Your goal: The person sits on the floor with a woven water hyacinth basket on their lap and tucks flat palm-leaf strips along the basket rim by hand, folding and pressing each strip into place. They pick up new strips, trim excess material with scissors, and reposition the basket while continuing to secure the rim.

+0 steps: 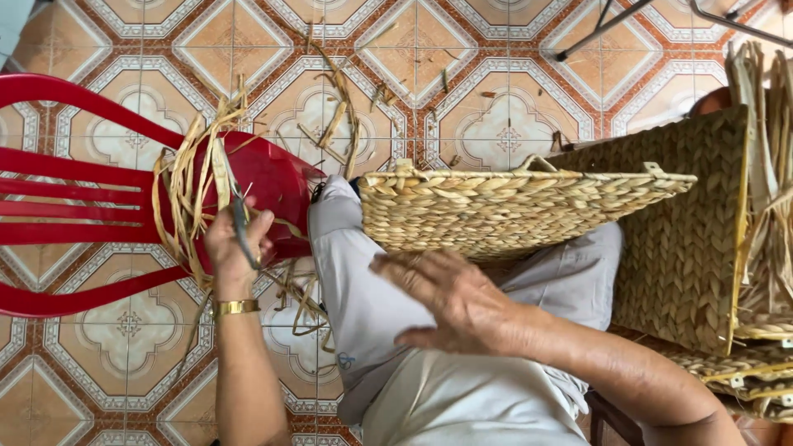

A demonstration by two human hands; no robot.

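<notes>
My left hand (234, 248) is closed around a dark slim tool, likely scissors (240, 223), and rests among dry straw strands (192, 177) heaped on a red plastic chair (74, 198). A gold bangle (236, 307) circles that wrist. My right hand (450, 301) lies flat with fingers spread on my lap, just below a woven straw basket (504, 211) that sits on my knee in light grey trousers (355, 281). The hand holds nothing and is close to the basket's lower edge.
More woven baskets (686, 239) stand and stack at the right, with long dried leaves (768, 124) leaning there. Loose straw (343, 107) litters the patterned tile floor (496, 124). Metal legs (611, 25) cross the top right corner.
</notes>
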